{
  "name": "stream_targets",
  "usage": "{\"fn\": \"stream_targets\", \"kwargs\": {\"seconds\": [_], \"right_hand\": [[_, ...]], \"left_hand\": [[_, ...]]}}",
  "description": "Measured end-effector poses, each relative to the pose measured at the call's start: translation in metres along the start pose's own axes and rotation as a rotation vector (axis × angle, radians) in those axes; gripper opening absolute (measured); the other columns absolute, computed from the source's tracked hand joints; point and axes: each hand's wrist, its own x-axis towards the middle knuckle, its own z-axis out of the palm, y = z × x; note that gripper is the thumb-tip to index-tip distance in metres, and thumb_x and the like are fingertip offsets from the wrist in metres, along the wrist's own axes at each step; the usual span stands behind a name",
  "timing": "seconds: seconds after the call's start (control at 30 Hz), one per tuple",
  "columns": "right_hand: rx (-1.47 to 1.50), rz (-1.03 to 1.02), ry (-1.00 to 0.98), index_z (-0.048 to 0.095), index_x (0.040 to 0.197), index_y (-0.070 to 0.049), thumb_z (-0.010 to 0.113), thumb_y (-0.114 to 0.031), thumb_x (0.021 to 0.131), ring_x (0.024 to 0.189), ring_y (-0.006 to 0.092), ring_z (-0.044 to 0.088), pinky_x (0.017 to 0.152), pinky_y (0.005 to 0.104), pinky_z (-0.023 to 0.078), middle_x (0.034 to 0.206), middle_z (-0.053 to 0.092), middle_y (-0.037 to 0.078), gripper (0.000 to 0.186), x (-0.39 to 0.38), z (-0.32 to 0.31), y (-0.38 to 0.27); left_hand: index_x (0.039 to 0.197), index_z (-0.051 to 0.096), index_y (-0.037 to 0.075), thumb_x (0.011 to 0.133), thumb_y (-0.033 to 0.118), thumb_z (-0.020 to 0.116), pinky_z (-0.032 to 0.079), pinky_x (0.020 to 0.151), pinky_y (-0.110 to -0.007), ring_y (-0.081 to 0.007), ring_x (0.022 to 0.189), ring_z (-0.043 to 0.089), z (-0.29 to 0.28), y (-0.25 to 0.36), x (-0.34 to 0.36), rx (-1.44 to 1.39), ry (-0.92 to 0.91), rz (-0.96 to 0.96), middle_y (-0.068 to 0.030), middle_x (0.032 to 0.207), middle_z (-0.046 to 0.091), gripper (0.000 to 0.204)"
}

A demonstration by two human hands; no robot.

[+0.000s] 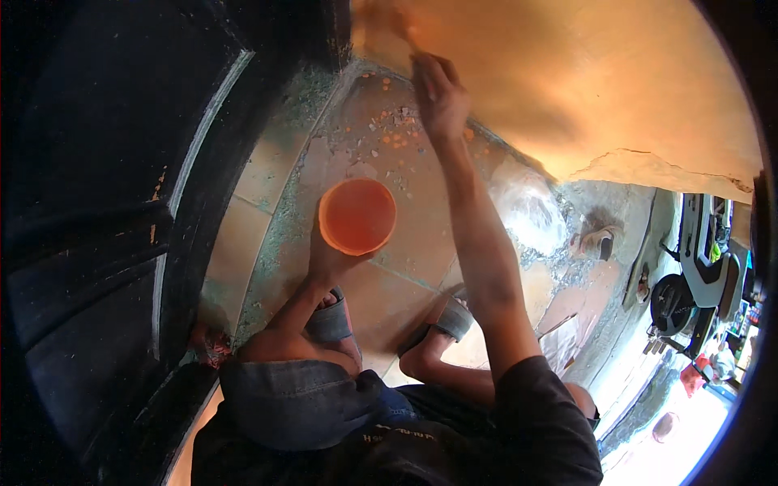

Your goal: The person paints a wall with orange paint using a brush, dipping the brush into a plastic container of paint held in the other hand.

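Left hand holds orange bowl — right hand at wall.

Left hand holds orange bowl; right hand against orange wall.

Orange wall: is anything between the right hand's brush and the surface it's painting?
Nothing visible. The right hand holds the brush against the orange wall. The left hand keeps the paint cup lower, clear of it.

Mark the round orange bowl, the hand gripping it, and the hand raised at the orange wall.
Round orange bowl point(357, 215), head view, its inside.
Left hand point(331, 261), head view, its back.
Right hand point(438, 95), head view, its back.
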Motion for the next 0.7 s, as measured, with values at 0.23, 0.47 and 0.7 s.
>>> {"fn": "stream_targets", "kwargs": {"seconds": [0.23, 0.47, 0.7], "right_hand": [[-0.108, 0.219, 0.144, 0.065, 0.105, -0.004, 0.065, 0.006, 0.079, 0.085, 0.0234, 0.063, 0.071, 0.0295, 0.051, 0.100, 0.062, 0.012, 0.028, -0.036, -0.054, -0.034], [-0.015, -0.239, 0.008, 0.064, 0.107, -0.009, 0.066, 0.002, 0.077, 0.082, 0.0254, 0.063, 0.069, 0.0340, 0.051, 0.097, 0.061, 0.009, 0.031, 0.036, 0.002, -0.069], [-0.166, -0.101, -0.088, 0.064, 0.104, -0.009, 0.064, -0.001, 0.080, 0.080, 0.0271, 0.063, 0.066, 0.0351, 0.052, 0.095, 0.061, 0.009, 0.026, -0.005, 0.026, -0.012]], "left_hand": [[0.132, 0.037, 0.005, 0.058, 0.017, 0.089, 0.042, 0.098, -0.037, -0.0254, 0.117, 0.051, -0.004, -0.002, -0.006, -0.173, -0.013, -0.047, -0.0113, 0.127, 0.049, 0.091], [0.130, 0.038, 0.006, 0.056, 0.018, 0.090, 0.043, 0.097, -0.037, -0.0247, 0.116, 0.050, -0.025, 0.016, -0.011, -0.084, 0.066, -0.049, -0.0114, 0.126, 0.050, 0.091], [0.130, 0.038, 0.007, 0.055, 0.017, 0.090, 0.043, 0.097, -0.037, -0.0235, 0.116, 0.051, -0.025, 0.006, -0.015, -0.090, 0.072, -0.035, -0.0108, 0.124, 0.051, 0.092]]}}
